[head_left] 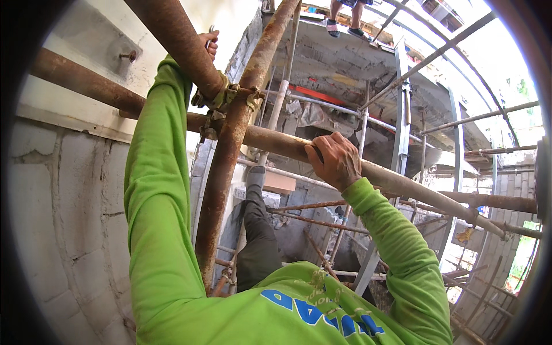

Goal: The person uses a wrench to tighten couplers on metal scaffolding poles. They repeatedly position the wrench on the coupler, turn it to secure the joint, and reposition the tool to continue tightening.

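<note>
My right hand [336, 161] is closed round a rusty horizontal scaffold pipe [276, 142], the fingers wrapped over its top. Reaching up and forward, my left hand [210, 45] shows only partly past a thick rusty pipe [183, 43] that covers the wrist. Its fingers are curled on a small metal tool [211, 29], of which just a shiny end sticks out. Below that hand, scaffold clamps [221, 100] join the pipes at a crossing. An upright rusty pipe [221, 190] passes close in front of me through this joint.
A pale block wall [86, 201] rises on the left, with a bolt [132, 56] protruding higher up. My leg [259, 230] is among the poles below. Scaffold tubes and metal uprights [401, 115] fill the right. Another person's feet [345, 30] are on a ledge above.
</note>
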Demonstrator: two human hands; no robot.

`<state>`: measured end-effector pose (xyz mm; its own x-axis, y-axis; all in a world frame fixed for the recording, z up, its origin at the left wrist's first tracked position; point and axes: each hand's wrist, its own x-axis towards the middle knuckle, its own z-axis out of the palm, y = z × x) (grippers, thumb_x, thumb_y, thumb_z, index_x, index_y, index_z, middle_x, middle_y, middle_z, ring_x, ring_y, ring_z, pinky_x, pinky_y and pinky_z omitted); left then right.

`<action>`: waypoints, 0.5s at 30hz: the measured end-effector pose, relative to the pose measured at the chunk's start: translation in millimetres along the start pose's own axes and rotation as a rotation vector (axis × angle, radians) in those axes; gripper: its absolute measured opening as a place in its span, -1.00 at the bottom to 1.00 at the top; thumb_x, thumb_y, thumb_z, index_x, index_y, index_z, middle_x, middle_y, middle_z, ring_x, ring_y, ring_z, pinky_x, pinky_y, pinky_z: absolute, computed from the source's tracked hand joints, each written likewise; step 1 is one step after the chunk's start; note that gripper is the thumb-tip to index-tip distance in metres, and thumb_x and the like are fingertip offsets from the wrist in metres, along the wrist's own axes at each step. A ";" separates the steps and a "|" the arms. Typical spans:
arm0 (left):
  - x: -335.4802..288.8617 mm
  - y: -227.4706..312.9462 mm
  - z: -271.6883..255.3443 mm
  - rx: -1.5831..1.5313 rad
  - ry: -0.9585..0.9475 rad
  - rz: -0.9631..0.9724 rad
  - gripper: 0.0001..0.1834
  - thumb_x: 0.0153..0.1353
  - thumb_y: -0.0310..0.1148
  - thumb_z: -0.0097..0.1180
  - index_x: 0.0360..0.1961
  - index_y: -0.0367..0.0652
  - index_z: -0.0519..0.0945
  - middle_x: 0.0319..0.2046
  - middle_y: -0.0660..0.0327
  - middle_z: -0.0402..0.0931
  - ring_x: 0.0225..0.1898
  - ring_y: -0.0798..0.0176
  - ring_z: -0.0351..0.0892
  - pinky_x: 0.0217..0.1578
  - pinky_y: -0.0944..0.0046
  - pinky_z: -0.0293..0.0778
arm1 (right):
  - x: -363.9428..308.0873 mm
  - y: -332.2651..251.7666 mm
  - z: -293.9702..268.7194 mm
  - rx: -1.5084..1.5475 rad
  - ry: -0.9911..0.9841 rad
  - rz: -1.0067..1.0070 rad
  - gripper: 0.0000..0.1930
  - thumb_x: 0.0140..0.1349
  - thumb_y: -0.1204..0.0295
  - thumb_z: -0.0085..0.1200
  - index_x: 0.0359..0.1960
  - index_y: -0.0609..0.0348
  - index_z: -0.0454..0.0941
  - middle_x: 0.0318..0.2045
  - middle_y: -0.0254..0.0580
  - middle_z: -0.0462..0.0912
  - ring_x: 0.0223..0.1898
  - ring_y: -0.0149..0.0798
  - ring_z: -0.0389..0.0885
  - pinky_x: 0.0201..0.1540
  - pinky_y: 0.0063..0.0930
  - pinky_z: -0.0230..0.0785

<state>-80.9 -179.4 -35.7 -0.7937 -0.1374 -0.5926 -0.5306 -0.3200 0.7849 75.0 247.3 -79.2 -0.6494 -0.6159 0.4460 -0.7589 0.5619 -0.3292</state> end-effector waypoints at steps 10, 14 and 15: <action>-56.6 -10.4 -20.4 -0.350 -0.079 0.685 -0.75 0.41 -0.22 -0.04 -0.42 -0.06 0.36 -0.55 0.34 0.30 -0.50 0.38 0.32 -0.48 0.34 0.37 | 0.1 -0.1 0.6 -0.003 0.012 -0.004 -0.76 0.16 0.28 0.13 -0.55 0.12 0.43 -0.58 -0.17 0.56 -0.42 -0.13 0.52 -0.32 -0.22 0.42; -59.4 -11.0 -7.5 -0.393 -0.086 0.644 -0.77 0.40 -0.24 -0.06 -0.40 -0.09 0.38 -0.53 0.33 0.25 -0.46 0.37 0.28 -0.44 0.35 0.34 | 1.4 -2.0 -0.8 -0.014 -0.008 0.004 -0.76 0.15 0.28 0.13 -0.55 0.12 0.43 -0.58 -0.17 0.56 -0.43 -0.12 0.52 -0.33 -0.21 0.42; -59.0 -8.4 -5.0 -0.429 -0.111 0.565 -0.76 0.40 -0.24 -0.06 -0.41 -0.09 0.37 -0.54 0.33 0.23 -0.47 0.37 0.25 -0.45 0.35 0.32 | 1.7 -2.3 -1.3 -0.014 -0.008 -0.001 -0.76 0.15 0.28 0.14 -0.55 0.12 0.42 -0.58 -0.17 0.56 -0.43 -0.12 0.52 -0.33 -0.21 0.42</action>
<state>-28.2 -173.3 -8.3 -0.9501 -0.3022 -0.0775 0.1156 -0.5719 0.8122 75.8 245.7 -76.6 -0.6493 -0.6208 0.4393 -0.7587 0.5692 -0.3170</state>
